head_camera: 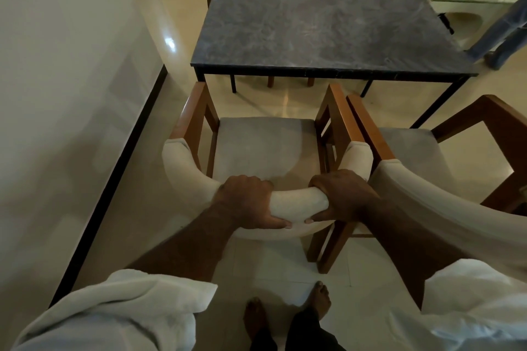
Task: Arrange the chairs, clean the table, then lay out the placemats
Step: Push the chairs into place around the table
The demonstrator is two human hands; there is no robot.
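Chair-arranging step: left hand (247,200) and right hand (340,195) both grasp the padded backrest of the near chair (265,148), which stands just short of the bare dark tabletop (322,28); next likely push it under, clearing the right chair (427,157).

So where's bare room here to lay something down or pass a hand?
Free: the whole dark tabletop; the floor strip between its near edge and the gripped chair. Crowded: the gap between that chair and its right neighbour, armrests nearly touching.
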